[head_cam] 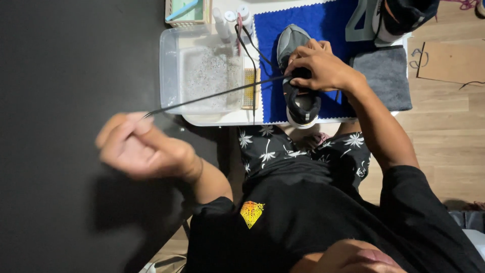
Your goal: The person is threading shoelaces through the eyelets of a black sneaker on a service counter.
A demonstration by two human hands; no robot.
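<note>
The black lace (217,94) is being drawn taut out of the grey shoe (298,81) on the blue cloth (323,30), pinched in the left hand (141,149) while the right hand (321,65) clamps the shoe, and further steady pulling seems called for.

Single view, head-worn camera, aimed steeply down past the wearer's own chin and black shirt (303,212) to a small white table (222,119) in front of the knees; the wearer's body fills the lower frame and the table's far edge runs out at the top. Range close: the left hand (144,149) sits nearest the lens and blurred, the right hand (323,68) farther off on a shoe (298,86) over a blue cloth (328,25). Frame edges take in dark floor covering at left and wood floor (449,131) at right; no second view to overlap.
</note>
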